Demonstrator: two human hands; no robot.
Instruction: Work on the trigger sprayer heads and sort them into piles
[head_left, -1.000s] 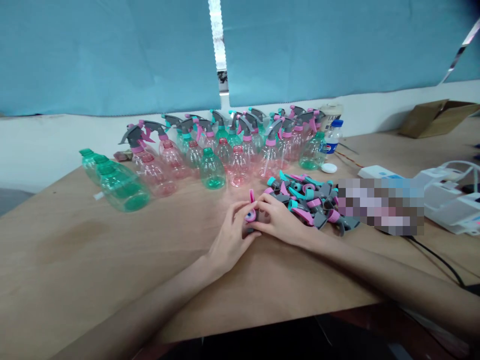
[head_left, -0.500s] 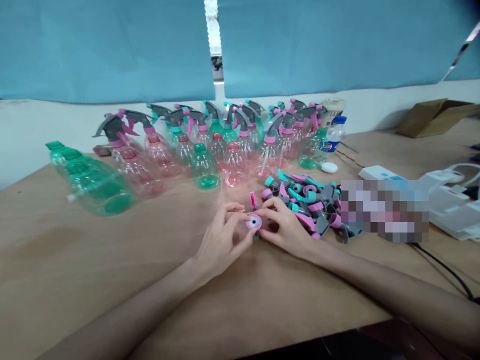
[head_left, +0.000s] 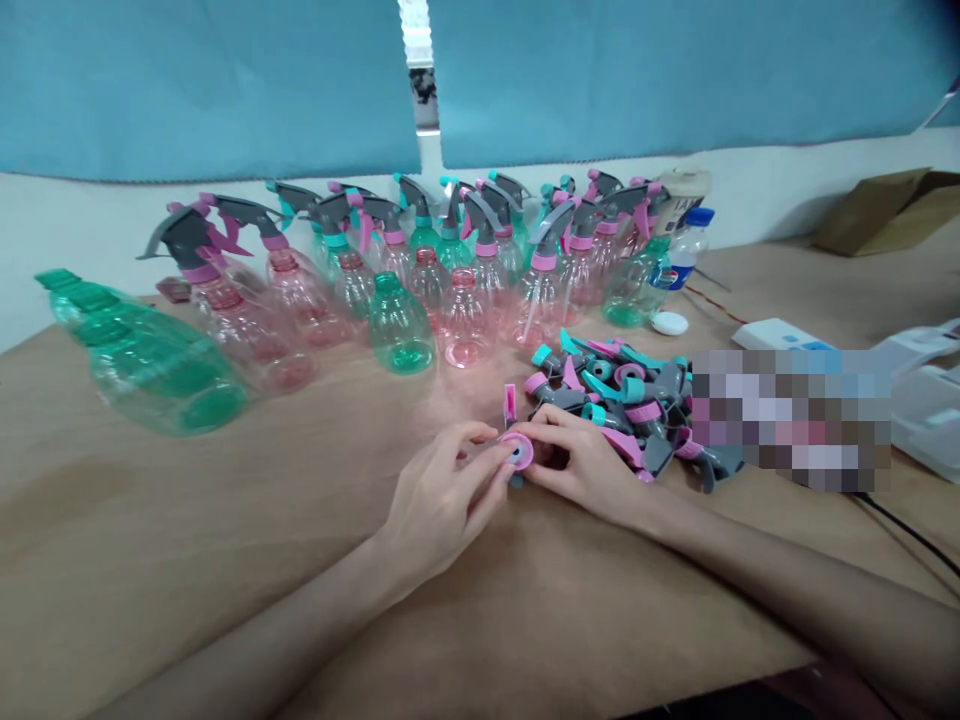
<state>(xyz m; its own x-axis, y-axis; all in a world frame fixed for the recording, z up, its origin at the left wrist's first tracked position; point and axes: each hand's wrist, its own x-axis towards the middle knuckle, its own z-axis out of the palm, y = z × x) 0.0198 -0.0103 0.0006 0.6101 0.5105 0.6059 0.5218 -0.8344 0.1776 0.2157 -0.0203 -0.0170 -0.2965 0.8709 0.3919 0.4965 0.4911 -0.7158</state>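
Note:
Between my two hands is a spray head [head_left: 523, 453] with a pink collar, its round opening turned toward me and a pink trigger sticking up behind. My left hand [head_left: 448, 487] is closed on it from the left, thumb and fingertips at the collar. From the other side, my right hand [head_left: 581, 462] pinches it, fingers bent around the grey body, which they mostly hide. Close by my right hand lies a heap of loose spray heads [head_left: 645, 412] in grey, pink and teal.
Rows of pink and green bottles, several topped with spray heads, stand behind; one open green bottle [head_left: 403, 328] is nearest. Green bottles [head_left: 161, 365] lean at left. A blue-capped bottle [head_left: 686, 250], a white round object [head_left: 669, 323], a power strip [head_left: 780, 340] and a cardboard box [head_left: 885, 215] are right.
The view has shifted slightly. My left fingertips have moved across the collar's opening, and the spray head's opening has turned a little. Both hands still hold it.

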